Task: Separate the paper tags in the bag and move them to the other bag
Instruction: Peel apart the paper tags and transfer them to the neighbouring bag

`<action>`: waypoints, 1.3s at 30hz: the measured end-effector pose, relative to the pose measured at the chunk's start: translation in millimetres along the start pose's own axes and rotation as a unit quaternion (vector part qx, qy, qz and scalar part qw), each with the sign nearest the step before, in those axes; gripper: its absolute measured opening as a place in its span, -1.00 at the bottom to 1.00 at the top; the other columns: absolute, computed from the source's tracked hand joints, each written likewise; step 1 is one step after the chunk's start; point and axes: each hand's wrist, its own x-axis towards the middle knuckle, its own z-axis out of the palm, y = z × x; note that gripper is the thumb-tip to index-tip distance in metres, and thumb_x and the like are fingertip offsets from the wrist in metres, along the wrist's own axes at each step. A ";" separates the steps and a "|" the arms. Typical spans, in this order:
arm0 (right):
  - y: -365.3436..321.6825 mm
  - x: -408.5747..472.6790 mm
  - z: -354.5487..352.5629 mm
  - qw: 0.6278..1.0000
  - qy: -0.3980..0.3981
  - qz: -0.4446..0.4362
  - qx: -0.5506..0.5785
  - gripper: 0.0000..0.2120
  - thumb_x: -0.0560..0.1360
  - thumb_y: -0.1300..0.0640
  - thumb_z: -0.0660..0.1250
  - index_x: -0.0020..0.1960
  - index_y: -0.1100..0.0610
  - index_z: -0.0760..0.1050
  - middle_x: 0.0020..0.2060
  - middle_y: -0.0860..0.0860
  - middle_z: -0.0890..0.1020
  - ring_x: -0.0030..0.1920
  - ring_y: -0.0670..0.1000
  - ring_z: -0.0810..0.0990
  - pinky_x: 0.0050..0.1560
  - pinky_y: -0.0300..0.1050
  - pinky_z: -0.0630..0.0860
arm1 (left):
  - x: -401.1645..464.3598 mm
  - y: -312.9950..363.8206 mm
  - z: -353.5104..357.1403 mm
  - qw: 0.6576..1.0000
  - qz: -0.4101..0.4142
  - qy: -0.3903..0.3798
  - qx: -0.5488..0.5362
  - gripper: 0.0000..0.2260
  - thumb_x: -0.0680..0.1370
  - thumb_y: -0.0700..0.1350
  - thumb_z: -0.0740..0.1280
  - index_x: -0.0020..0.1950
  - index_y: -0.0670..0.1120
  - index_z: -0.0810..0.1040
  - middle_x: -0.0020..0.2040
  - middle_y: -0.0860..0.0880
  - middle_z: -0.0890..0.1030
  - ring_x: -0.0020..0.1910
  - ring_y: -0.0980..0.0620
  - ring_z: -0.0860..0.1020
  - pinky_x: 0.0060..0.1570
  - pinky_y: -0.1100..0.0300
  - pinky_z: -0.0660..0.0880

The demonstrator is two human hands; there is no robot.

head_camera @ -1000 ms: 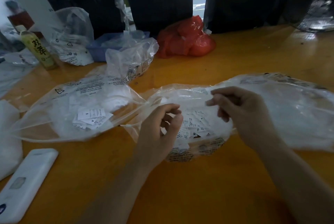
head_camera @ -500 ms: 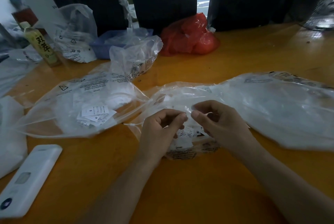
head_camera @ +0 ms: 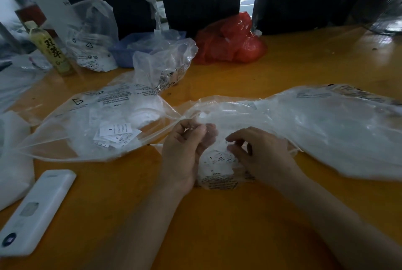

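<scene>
Head view looks down on an orange table [head_camera: 217,226] where the left hand [head_camera: 185,150] and the right hand [head_camera: 263,154] meet over a clear plastic bag [head_camera: 326,130] that spreads away to the right of them. Small white paper tags [head_camera: 218,161] with black print lie heaped inside it, directly between and just below the two hands. Both hands have curled fingers; the left fingertips seem to pinch the thin plastic or a tag at the bag's mouth, and the right fingers are bent over the heap, but blur and glare hide what either one actually grips. Just left of the left hand lies a second clear bag [head_camera: 71,121] holding a loose pile of moved tags [head_camera: 115,134], some marked S or M; their number cannot be counted. Behind sit three more clear bags, one red bag [head_camera: 230,41], one blue tray [head_camera: 128,50] and one drink bottle [head_camera: 50,50]; one white remote [head_camera: 34,211] lies near left, cut off at the frame edge.
</scene>
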 end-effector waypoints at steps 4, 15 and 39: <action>-0.3 -0.3 14.2 0.991 -0.112 -0.018 -0.067 -0.55 0.57 -0.16 0.40 0.43 -0.16 0.46 0.25 -0.08 0.43 0.12 -0.01 0.53 0.12 -0.11 0.56 | -0.9 1.8 1.7 0.999 -0.003 0.012 0.034 -0.89 0.52 -0.13 0.47 -0.17 0.06 0.72 -0.11 -0.09 0.75 -0.08 0.02 0.72 -0.15 0.20 0.63; 2.7 -2.8 -4.6 0.967 0.112 0.068 0.216 -0.81 0.56 0.15 0.40 -0.12 -0.07 0.43 -0.27 -0.17 0.61 -0.31 -0.19 0.56 -0.35 -0.40 0.46 | -3.8 -2.2 -0.7 0.993 -0.031 0.010 0.117 -0.89 0.44 -0.01 0.54 -0.05 0.05 0.77 0.01 -0.10 0.78 -0.15 0.07 0.73 -0.51 0.31 0.43; -0.3 -4.3 -28.6 0.935 0.151 0.013 0.321 -0.90 0.60 0.18 0.40 0.07 0.00 0.61 -0.22 -0.12 0.71 -0.19 -0.12 0.70 -0.16 -0.34 0.59 | -8.5 -11.4 1.0 0.978 0.004 -0.091 0.190 -0.71 0.49 0.17 0.54 0.12 0.06 0.77 0.09 -0.04 0.77 0.17 -0.03 0.73 0.22 0.12 0.63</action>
